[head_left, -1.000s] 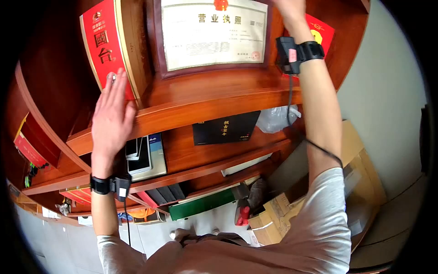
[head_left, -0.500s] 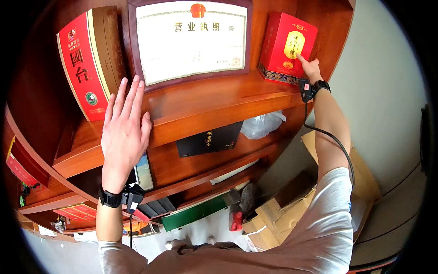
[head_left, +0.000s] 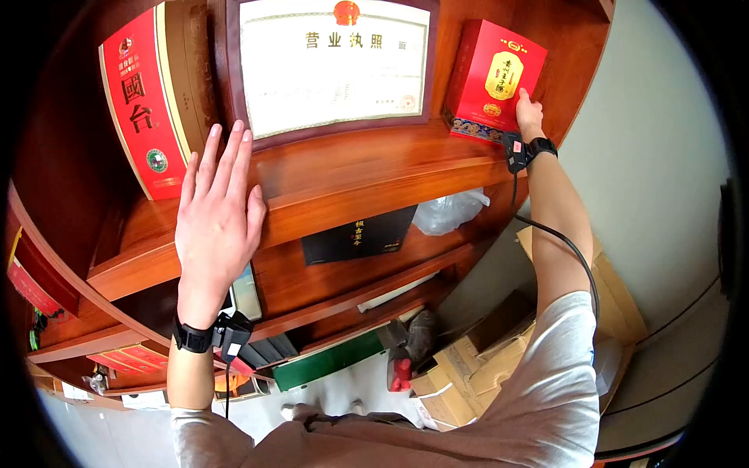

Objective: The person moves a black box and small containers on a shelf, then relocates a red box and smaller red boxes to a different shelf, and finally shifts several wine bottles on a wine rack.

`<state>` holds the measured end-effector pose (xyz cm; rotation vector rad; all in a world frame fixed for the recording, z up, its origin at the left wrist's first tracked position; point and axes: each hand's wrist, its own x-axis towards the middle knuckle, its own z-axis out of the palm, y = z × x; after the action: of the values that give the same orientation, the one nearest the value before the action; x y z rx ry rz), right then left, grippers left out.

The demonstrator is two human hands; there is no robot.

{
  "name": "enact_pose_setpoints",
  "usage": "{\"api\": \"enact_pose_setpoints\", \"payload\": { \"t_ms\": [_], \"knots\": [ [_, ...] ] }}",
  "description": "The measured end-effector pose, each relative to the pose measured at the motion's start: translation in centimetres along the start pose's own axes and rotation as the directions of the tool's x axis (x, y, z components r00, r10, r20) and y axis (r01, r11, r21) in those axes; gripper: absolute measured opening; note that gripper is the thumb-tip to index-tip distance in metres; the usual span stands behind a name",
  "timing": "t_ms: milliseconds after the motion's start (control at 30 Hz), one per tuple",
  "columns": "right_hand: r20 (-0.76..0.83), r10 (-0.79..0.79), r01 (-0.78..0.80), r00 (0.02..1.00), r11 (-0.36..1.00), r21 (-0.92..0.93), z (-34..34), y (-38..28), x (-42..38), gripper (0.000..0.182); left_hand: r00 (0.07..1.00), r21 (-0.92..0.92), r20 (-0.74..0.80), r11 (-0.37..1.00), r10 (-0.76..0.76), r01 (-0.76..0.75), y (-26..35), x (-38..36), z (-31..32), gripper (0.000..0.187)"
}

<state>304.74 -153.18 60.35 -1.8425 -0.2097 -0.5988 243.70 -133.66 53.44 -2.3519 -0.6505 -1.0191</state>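
My left hand (head_left: 214, 207) is flat with its fingers stretched out, over the front edge of the wooden shelf (head_left: 335, 183). Its fingertips reach up near a tall red and gold box (head_left: 140, 101) and the lower left corner of a framed certificate (head_left: 335, 78). At the shelf's right end stands a red liquor box (head_left: 499, 82) with a gold label and a dark patterned base. My right hand (head_left: 530, 115) grips its right edge, thumb on the front face; the other fingers are mostly hidden along its side.
A lower shelf holds a black box (head_left: 359, 235) and a clear plastic bag (head_left: 451, 212). Cardboard boxes (head_left: 468, 366) stand on the floor at right, beside the pale wall (head_left: 647, 156). Black cables run from the bands on both wrists.
My right hand has shifted slightly down and left, its thumb moving from the box's label to its right edge. My left hand stays outstretched at the shelf edge.
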Motion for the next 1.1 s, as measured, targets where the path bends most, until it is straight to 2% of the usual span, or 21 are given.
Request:
{"api": "enact_pose_setpoints", "payload": {
  "t_ms": [100, 133, 167, 200, 233, 267, 300, 367, 400, 433, 500, 567, 600, 633, 700, 767, 867, 933, 1100],
  "knots": [
    [-0.084, -0.079, 0.076, 0.993, 0.996, -0.042, 0.0, -1.8, 0.2, 0.08, 0.999, -0.042, -0.01, 0.999, -0.032, 0.032, 0.2, 0.1, 0.2, 0.062],
    [-0.14, -0.164, 0.162, 0.976, 0.987, -0.021, -0.7, -4.2, -2.9, 0.069, 0.999, -0.046, -0.033, 0.999, -0.019, 0.018, 0.7, 0.5, 0.6, 0.062],
    [-0.08, -0.267, 0.269, 0.96, 0.963, 0.013, -2.2, -7.2, -6.5, 0.051, 0.999, -0.058, -0.053, 0.998, 0.004, -0.007, 1.5, 0.8, 0.9, 0.062],
    [0.001, -0.31, 0.292, 0.951, 0.898, 0.328, -2.2, -9.0, -8.5, 0.036, 0.997, -0.11, -0.066, 0.993, 0.032, -0.039, 2.6, 1.3, 1.0, 0.062],
    [0.148, -0.299, 0.248, 0.943, 0.925, 0.288, -4.4, -12.4, -12.5, 0.032, 0.994, -0.166, -0.084, 0.983, 0.065, -0.078, 3.9, 1.9, 1.1, 0.062],
    [0.138, -0.439, 0.351, 0.888, 0.84, 0.413, 0.6, -8.6, -4.8, 0.03, 0.988, -0.199, -0.103, 0.971, 0.114, -0.132, 5.2, 2.4, 1.4, 0.063],
    [-0.052, -0.554, 0.485, 0.831, 0.675, 0.556, -1.4, -12.7, -11.2, 0.043, 0.978, -0.2, -0.134, 0.962, 0.162, -0.187, 6.7, 2.8, 1.4, 0.063],
    [-0.189, -0.658, 0.67, 0.729, 0.63, 0.392, -6.8, -14.8, -22.8, 0.038, 0.959, -0.284, -0.095, 0.916, 0.268, -0.284, 8.8, 2.9, 2.6, 0.061],
    [0.015, -0.7, 0.583, 0.714, 0.606, 0.54, -12.7, -15.2, -28.9, 0.047, 0.951, -0.32, -0.086, 0.896, 0.297, -0.308, 9.9, 2.9, 4.1, 0.058],
    [0.041, -0.744, 0.656, 0.667, 0.612, 0.442, -15.7, -14.6, -33.2, 0.047, 0.942, -0.361, -0.126, 0.87, 0.312, -0.336, 11.1, 3.2, 4.7, 0.058],
    [-0.026, -0.819, 0.739, 0.574, 0.504, 0.447, -21.0, -12.6, -40.8, 0.036, 0.928, -0.426, -0.186, 0.824, 0.324, -0.373, 12.8, 3.2, 4.9, 0.058],
    [0.302, -0.663, 0.501, 0.685, 0.73, 0.466, -26.0, -8.9, -46.9, 0.036, 0.907, -0.425, -0.285, 0.807, 0.31, -0.41, 14.1, 3.3, 5.4, 0.057],
    [0.401, -0.454, 0.243, 0.796, 0.846, 0.475, -27.5, -6.0, -49.7, 0.034, 0.902, -0.405, -0.302, 0.814, 0.309, -0.415, 14.4, 3.2, 5.6, 0.057],
    [0.496, -0.223, -0.037, 0.839, 0.887, 0.461, -28.9, -3.1, -52.3, 0.032, 0.897, -0.386, -0.318, 0.822, 0.307, -0.418, 14.7, 3.0, 5.8, 0.057],
    [0.323, 0.079, -0.163, 0.943, 0.957, 0.241, -31.8, 0.4, -57.5, 0.03, 0.904, -0.349, -0.302, 0.848, 0.302, -0.4, 14.8, 3.1, 6.2, 0.057],
    [0.086, 0.238, -0.253, 0.967, 0.908, 0.334, -34.4, 3.7, -63.1, 0.028, 0.902, -0.338, -0.311, 0.852, 0.298, -0.399, 14.9, 2.8, 6.2, 0.058],
    [-0.187, 0.376, -0.304, 0.908, 0.895, 0.325, -38.4, 3.9, -70.1, 0.024, 0.884, -0.259, -0.347, 0.874, 0.312, -0.41, 14.9, 2.5, 6.7, 0.058],
    [-0.357, 0.467, -0.375, 0.809, 0.877, 0.3, -39.9, 2.4, -73.3, 0.021, 0.881, -0.248, -0.344, 0.873, 0.325, -0.419, 14.7, 2.5, 6.6, 0.059],
    [-0.447, 0.469, -0.337, 0.762, 0.876, 0.345, -43.4, 0.4, -79.2, 0.018, 0.875, -0.16, -0.323, 0.891, 0.36, -0.426, 14.8, 3.4, 8.5, 0.06]
  ]
}}
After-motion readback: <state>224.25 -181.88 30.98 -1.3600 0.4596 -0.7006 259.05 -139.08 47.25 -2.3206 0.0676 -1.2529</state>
